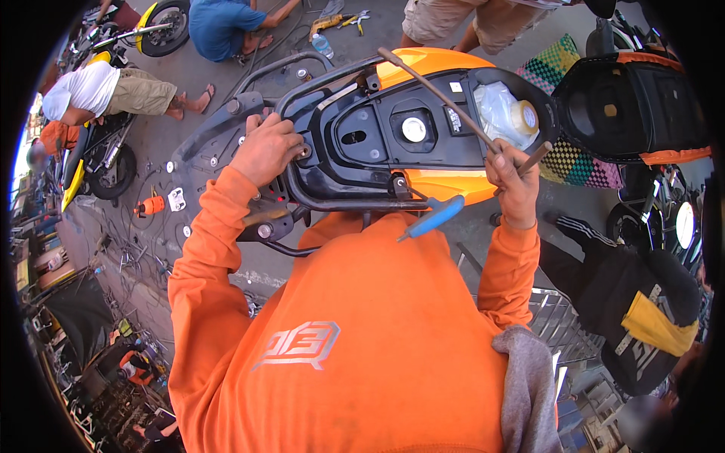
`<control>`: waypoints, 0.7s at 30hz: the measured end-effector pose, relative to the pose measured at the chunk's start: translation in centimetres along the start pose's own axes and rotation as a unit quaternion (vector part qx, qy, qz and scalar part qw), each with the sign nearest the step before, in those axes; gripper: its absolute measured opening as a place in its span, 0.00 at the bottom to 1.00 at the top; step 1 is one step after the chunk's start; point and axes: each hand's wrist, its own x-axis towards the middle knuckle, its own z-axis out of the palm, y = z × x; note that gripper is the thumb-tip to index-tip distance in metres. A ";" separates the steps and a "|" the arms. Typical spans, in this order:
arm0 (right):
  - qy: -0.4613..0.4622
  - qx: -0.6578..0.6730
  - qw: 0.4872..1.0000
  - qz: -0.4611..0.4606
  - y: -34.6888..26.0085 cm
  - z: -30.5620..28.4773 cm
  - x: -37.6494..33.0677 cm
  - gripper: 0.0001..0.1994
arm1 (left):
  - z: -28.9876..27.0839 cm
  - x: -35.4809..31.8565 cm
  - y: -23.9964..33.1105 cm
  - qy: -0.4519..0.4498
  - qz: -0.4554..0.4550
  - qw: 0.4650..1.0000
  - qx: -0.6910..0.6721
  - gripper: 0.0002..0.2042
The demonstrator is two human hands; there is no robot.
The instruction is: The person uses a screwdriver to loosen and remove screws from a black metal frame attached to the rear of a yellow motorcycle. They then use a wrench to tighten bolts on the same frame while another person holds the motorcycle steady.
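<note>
In front of me is a motorcycle's tail with orange side panels point(429, 62) and an uncovered black underseat tray point(377, 136). A black tubular rack point(340, 204) runs around it. My left hand point(268, 149) lies over the rack's left end, fingers curled down beside a round metal fitting point(304, 151); what they grip is hidden. My right hand point(513, 181) is closed around a T-handle wrench point(442, 96), its long shaft slanting up and left above the tray. Between my arms, a blue-handled tool point(434, 219) sits by the near orange panel.
A plastic-wrapped container with a yellowish cap point(524, 117) sits at the tray's right end. Beyond it is a detached black seat point(623, 109). A black plate with bolts point(214, 161) extends left. A water bottle point(322, 45) and pliers point(355, 21) lie on the floor. Several people are nearby.
</note>
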 end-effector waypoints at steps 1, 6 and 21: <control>0.006 -0.012 1.000 -0.006 0.1 0.0 -0.2 0.21 | 0.0 0.1 -0.1 0.001 0.003 1.000 0.004 0.06; 0.036 0.006 0.999 -0.018 0.5 0.5 -1.4 0.21 | 0.4 1.1 -0.8 -0.029 0.019 0.999 0.018 0.06; 0.030 -0.046 0.997 -0.057 1.0 0.4 -4.3 0.20 | 1.8 2.1 1.9 -0.074 -0.060 0.991 0.089 0.10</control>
